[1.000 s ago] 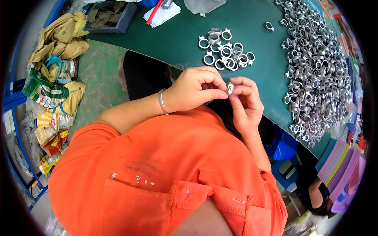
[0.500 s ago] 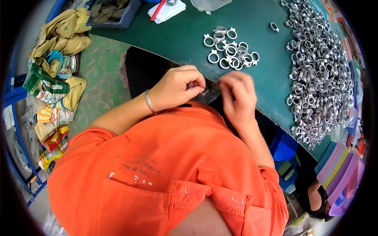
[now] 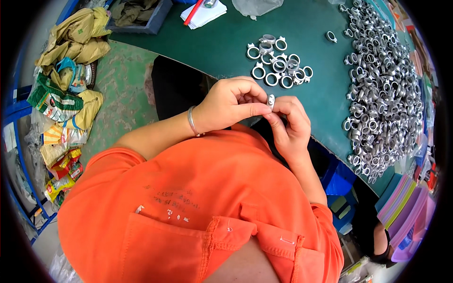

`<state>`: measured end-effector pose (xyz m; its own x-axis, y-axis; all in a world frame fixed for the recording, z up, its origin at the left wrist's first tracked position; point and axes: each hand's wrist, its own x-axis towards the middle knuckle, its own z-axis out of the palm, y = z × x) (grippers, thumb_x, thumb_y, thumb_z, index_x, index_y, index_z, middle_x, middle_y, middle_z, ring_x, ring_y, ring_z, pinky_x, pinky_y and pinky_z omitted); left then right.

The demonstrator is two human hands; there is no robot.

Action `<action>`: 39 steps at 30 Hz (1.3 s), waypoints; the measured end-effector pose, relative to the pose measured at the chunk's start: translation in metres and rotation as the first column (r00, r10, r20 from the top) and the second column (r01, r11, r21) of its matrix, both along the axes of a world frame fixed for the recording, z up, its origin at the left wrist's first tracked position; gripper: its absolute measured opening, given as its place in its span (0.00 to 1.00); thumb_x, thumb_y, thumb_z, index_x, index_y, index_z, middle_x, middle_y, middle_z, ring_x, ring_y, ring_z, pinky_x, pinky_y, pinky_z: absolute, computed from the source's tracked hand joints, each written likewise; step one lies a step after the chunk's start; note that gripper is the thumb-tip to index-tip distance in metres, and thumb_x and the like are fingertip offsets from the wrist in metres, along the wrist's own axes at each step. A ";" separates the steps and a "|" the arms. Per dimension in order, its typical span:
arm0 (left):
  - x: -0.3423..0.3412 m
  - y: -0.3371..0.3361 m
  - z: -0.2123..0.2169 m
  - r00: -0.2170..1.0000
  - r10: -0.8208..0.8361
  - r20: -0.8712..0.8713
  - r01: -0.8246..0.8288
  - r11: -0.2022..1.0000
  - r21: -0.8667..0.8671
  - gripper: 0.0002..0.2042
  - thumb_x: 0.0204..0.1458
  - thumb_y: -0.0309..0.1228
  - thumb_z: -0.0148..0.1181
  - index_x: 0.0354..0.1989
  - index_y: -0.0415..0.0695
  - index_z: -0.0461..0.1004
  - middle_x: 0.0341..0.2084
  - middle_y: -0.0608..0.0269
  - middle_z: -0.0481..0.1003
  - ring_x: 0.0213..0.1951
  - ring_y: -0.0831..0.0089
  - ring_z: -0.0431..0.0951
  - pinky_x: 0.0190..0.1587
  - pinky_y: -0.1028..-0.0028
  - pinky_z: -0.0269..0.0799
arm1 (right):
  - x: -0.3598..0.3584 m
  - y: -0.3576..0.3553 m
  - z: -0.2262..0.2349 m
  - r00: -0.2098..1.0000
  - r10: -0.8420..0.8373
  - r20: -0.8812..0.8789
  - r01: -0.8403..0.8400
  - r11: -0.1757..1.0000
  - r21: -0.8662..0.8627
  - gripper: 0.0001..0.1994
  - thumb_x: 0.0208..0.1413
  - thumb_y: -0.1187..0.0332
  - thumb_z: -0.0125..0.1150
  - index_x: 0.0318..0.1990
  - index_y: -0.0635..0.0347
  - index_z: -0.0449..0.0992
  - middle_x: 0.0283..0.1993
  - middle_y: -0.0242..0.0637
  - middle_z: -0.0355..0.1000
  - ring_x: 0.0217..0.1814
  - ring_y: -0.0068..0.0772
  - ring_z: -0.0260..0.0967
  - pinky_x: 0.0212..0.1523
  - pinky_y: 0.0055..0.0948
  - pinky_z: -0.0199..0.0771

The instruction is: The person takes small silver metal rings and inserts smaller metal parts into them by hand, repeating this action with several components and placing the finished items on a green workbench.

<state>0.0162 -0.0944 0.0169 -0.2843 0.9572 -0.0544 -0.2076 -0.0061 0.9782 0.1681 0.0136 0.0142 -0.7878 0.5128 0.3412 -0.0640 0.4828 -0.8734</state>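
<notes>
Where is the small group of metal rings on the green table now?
In the head view, the small group of rings lies on the green table, just beyond both hands, left of the big ring pile.

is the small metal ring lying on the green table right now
No, the small metal ring is pinched between left hand and right hand.
</notes>
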 end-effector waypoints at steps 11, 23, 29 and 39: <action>-0.008 -0.005 0.007 0.887 -0.050 -0.460 0.099 0.992 0.084 0.03 0.50 0.18 0.60 0.32 0.37 0.73 0.33 0.62 0.74 0.31 0.78 0.74 0.31 0.80 0.70 | 0.001 0.002 -0.003 0.989 0.110 -0.094 -0.142 0.619 -0.772 0.10 0.57 0.80 0.53 0.46 0.65 0.65 0.46 0.44 0.71 0.43 0.27 0.71 0.43 0.25 0.74; -0.006 -0.010 0.004 0.970 -0.052 0.239 0.064 0.997 -0.042 0.08 0.52 0.17 0.58 0.39 0.34 0.69 0.35 0.56 0.75 0.36 0.72 0.79 0.37 0.78 0.76 | 0.005 -0.009 -0.009 0.947 -0.003 -0.322 -0.253 0.613 -0.748 0.18 0.49 0.89 0.55 0.48 0.66 0.68 0.53 0.50 0.68 0.56 0.40 0.68 0.54 0.33 0.72; -0.018 -0.020 0.004 0.922 -0.096 -0.376 0.058 0.992 -0.113 0.06 0.49 0.21 0.63 0.35 0.36 0.75 0.28 0.63 0.76 0.30 0.81 0.77 0.32 0.81 0.74 | 0.002 0.005 -0.008 1.000 -0.007 0.003 0.008 0.966 -0.258 0.11 0.49 0.84 0.58 0.42 0.66 0.74 0.42 0.41 0.72 0.40 0.29 0.70 0.41 0.24 0.70; -0.009 -0.013 -0.005 0.975 -0.044 -0.219 -0.006 0.975 -0.223 0.05 0.53 0.22 0.59 0.36 0.35 0.74 0.28 0.65 0.75 0.27 0.81 0.75 0.31 0.81 0.72 | -0.020 0.013 -0.013 0.959 -0.247 0.141 0.139 0.839 0.526 0.06 0.44 0.70 0.66 0.30 0.56 0.74 0.29 0.33 0.67 0.31 0.38 0.63 0.30 0.34 0.60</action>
